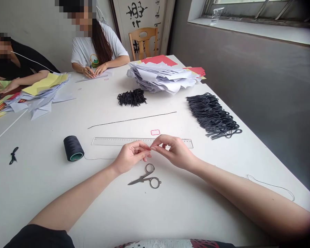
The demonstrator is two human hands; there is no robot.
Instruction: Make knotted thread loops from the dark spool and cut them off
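Observation:
My left hand point(130, 156) and my right hand point(174, 150) meet fingertip to fingertip above the table, both pinched. A thin black thread runs from the black thread spool point(72, 148) to my left hand, and more thread point(271, 185) shows beyond my right forearm. The bit between my fingertips is too fine to see clearly. Behind my hands lies a clear ruler point(113, 141), partly covered by them. Small folding scissors point(144, 177) rest just below my hands, blades apart. Farther back, a length of black cord point(131, 120) stretches across the table.
Black looped cords lie in a small pile point(131, 97) and a larger row point(213, 115) at right. Behind them stands a paper stack point(162, 77). A red-edged label point(155, 132) is near the ruler; a knotted black cord point(13, 155) lies left. Two people work across the table.

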